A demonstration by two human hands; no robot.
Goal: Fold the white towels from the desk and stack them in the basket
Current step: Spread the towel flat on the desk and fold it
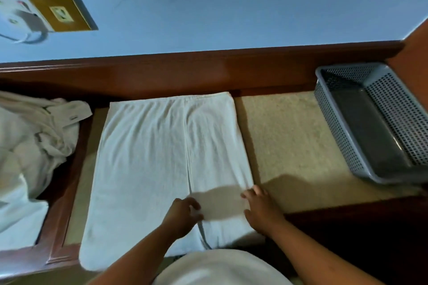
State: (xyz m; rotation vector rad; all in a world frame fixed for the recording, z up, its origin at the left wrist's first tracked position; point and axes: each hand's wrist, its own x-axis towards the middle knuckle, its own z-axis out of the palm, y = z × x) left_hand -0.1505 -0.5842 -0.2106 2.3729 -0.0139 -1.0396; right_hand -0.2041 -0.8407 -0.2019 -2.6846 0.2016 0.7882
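Observation:
A white towel (pixel 148 159) lies spread flat on the desk, with its right part folded over, the fold's edge running down the middle. My left hand (pixel 183 213) rests on the towel near that edge at the near end, fingers curled onto the cloth. My right hand (pixel 259 206) lies at the towel's near right edge, fingers spread on the fabric. A grey perforated basket (pixel 335 122) stands empty at the far right of the desk. A heap of crumpled white towels (pixel 34 136) sits at the left.
The desk has a beige top (pixel 282 136) framed by a red-brown wooden rim (pixel 208 71). Behind it is a blue wall (pixel 231 7) with a gold socket plate (pixel 61 12). My white garment (pixel 220 268) fills the bottom edge.

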